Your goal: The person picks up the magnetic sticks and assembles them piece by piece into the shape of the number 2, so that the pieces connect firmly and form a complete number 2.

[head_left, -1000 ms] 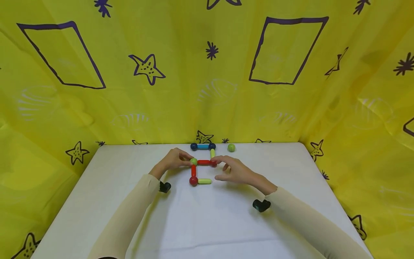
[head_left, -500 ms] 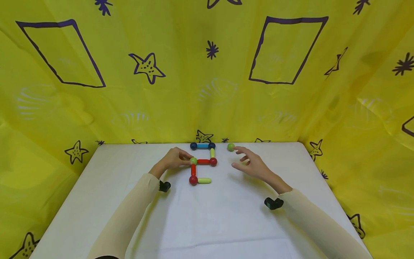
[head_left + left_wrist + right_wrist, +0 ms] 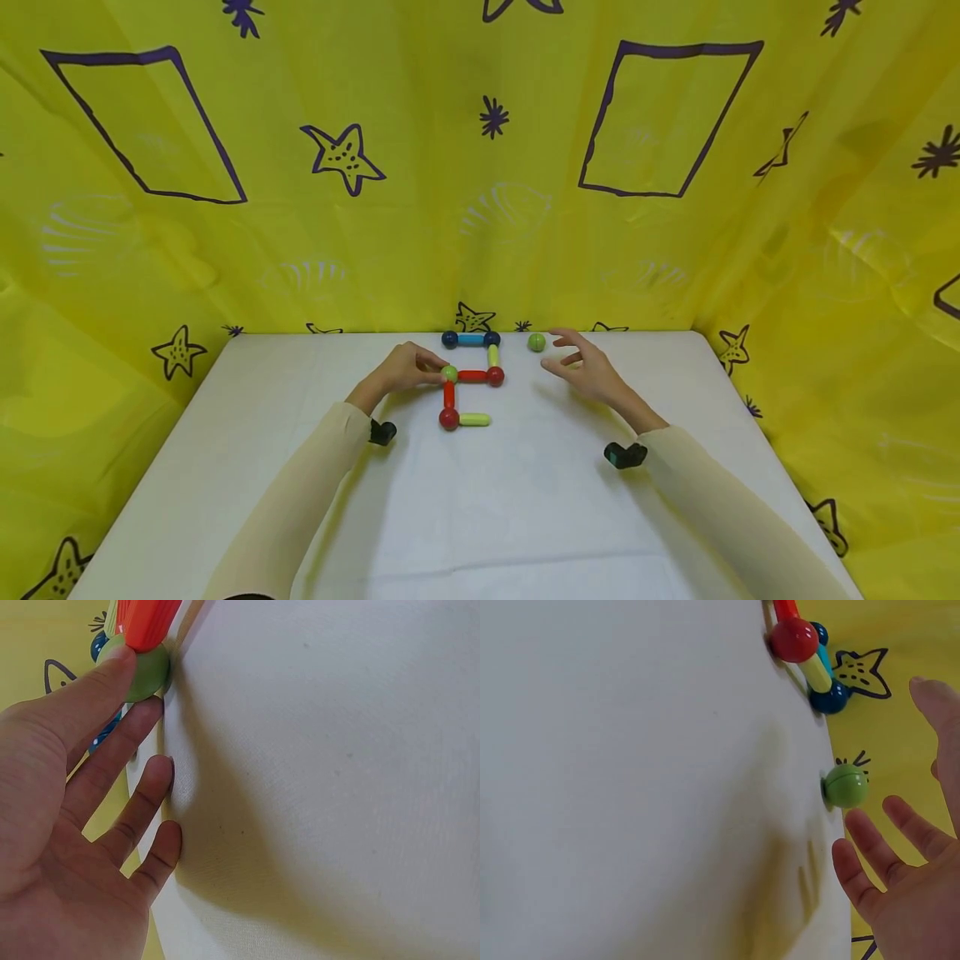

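Observation:
A chain of coloured rods and balls lies on the white table, bending like an S. My left hand (image 3: 406, 367) pinches its green ball (image 3: 150, 673) between thumb and finger. Two red rods (image 3: 472, 377) meet at that ball, each ending in a red ball (image 3: 449, 418). From the lower one a pale yellow rod (image 3: 475, 419) points right with a free end. Beyond the other, a yellow rod and a blue rod (image 3: 471, 340) link dark blue balls (image 3: 449, 339). My right hand (image 3: 588, 371), fingers spread and holding nothing, is just right of a loose green ball (image 3: 847, 786).
A yellow curtain (image 3: 420, 250) with purple drawings rises right behind the table's back edge and along both sides. The loose green ball sits near that back edge. White cloth (image 3: 480, 508) covers the table in front of the chain.
My right hand has left the chain's right-hand red ball and moved right and back, to beside the loose green ball. The left hand keeps its pinch in the same place.

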The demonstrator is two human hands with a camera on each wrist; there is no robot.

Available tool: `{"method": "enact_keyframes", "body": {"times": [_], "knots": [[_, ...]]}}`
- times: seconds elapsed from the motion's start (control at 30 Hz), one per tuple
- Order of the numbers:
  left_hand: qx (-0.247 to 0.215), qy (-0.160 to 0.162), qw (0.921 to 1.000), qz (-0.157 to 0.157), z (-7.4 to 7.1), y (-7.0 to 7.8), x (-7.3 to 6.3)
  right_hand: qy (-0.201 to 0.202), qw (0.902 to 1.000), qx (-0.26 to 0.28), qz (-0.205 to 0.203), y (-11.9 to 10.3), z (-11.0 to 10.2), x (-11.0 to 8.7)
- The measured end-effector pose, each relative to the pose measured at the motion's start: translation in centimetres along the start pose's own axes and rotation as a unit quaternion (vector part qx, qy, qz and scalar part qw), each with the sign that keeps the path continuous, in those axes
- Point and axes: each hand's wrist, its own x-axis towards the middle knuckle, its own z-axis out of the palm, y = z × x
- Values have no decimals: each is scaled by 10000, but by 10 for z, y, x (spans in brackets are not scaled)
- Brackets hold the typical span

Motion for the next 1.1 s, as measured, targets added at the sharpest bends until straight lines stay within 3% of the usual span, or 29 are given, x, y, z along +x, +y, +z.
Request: {"method": "enact_keyframes", "body": {"times": [0.47,1.1], "knots": [[-41,-2,10000,-38,1,-1,-1,43,9965,292,778,9,7,37],[48,11,10000,14,0,0,-1,207,9966,81,790,12,24,52]]}}
